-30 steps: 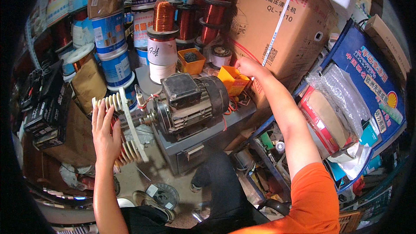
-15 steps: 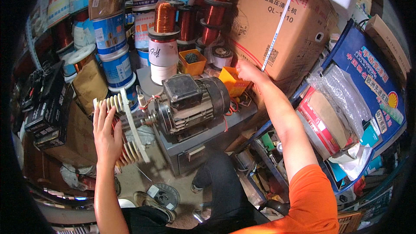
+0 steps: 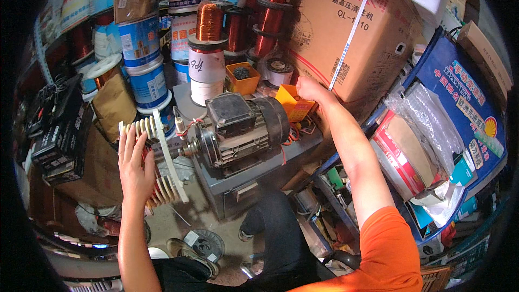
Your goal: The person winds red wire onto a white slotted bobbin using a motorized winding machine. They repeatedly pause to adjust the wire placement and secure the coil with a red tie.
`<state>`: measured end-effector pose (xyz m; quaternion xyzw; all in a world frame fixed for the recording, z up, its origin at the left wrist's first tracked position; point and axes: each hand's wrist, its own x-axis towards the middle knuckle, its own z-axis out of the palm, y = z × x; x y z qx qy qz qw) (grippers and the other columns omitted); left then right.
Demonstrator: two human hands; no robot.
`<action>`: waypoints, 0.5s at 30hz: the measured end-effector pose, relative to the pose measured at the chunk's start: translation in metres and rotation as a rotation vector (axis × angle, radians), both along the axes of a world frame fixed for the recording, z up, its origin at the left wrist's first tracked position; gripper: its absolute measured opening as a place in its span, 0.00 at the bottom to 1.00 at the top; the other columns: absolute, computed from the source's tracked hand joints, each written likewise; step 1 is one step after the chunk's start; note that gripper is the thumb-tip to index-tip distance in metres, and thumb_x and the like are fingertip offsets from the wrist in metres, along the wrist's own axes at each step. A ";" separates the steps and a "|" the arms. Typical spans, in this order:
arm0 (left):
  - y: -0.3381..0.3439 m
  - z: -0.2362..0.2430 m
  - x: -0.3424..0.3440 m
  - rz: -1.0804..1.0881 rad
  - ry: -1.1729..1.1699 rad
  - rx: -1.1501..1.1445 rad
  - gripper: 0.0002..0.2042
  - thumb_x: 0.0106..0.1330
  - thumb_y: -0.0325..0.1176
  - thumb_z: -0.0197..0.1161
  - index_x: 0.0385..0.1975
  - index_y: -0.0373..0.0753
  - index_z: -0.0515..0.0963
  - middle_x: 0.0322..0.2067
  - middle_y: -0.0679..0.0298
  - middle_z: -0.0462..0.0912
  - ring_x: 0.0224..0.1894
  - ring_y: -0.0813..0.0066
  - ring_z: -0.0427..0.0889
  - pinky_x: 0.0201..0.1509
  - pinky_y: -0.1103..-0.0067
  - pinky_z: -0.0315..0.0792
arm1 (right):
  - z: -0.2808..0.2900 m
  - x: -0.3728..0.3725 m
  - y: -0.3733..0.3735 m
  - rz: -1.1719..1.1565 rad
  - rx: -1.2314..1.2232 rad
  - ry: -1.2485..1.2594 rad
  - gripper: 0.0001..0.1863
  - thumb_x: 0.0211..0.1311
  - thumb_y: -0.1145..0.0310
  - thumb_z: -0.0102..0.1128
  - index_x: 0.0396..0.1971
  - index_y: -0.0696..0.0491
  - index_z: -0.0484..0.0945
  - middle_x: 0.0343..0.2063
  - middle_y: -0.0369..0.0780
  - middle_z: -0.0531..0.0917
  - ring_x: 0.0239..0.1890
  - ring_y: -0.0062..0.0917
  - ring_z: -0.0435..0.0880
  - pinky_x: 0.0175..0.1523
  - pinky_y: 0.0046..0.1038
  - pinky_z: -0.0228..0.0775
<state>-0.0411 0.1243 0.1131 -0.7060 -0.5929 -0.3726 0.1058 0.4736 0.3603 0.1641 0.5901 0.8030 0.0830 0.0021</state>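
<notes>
My left hand point(image 3: 134, 170) rests with long, outstretched fingers against a white winding former point(image 3: 167, 157) with ribbed rows, mounted on the shaft at the left of a dark electric motor point(image 3: 238, 130). The motor sits on a grey metal cabinet point(image 3: 227, 200). My right hand point(image 3: 309, 89) is at the top of a yellow bin point(image 3: 297, 109) beside the motor, fingers curled down at it; what they hold is hidden. A second yellow bin point(image 3: 243, 84) with dark small contents stands farther back.
Stacked drums point(image 3: 146, 84) and copper wire spools point(image 3: 211, 21) line the back left. A big cardboard box point(image 3: 354, 43) is behind my right arm. A blue board point(image 3: 465, 108) and wrapped roll point(image 3: 400, 151) are at right, black boxes point(image 3: 59, 151) at left, an empty reel point(image 3: 203, 246) on the floor.
The view has shifted slightly. My right hand has moved a little at the yellow bin, fingers still curled; my left hand stays against the white former.
</notes>
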 end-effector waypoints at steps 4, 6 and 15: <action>0.000 0.000 0.000 -0.004 -0.005 -0.003 0.22 0.65 0.25 0.57 0.61 0.35 0.72 0.69 0.53 0.63 0.73 0.51 0.56 0.74 0.64 0.52 | -0.002 -0.008 0.001 -0.225 -0.096 0.383 0.09 0.53 0.75 0.54 0.29 0.60 0.84 0.30 0.54 0.84 0.37 0.45 0.85 0.43 0.39 0.75; 0.001 0.000 0.000 -0.006 -0.002 0.002 0.22 0.65 0.25 0.57 0.61 0.35 0.72 0.69 0.53 0.63 0.73 0.51 0.56 0.74 0.64 0.52 | -0.003 -0.009 -0.001 -0.218 -0.071 0.412 0.09 0.54 0.76 0.54 0.32 0.60 0.82 0.32 0.53 0.84 0.39 0.46 0.84 0.44 0.39 0.75; 0.000 -0.001 0.000 -0.006 -0.005 0.007 0.22 0.65 0.25 0.57 0.61 0.35 0.72 0.69 0.53 0.63 0.73 0.52 0.56 0.74 0.64 0.52 | -0.002 -0.020 -0.009 -0.197 -0.007 0.311 0.07 0.59 0.74 0.53 0.38 0.55 0.76 0.39 0.52 0.83 0.47 0.46 0.81 0.49 0.40 0.72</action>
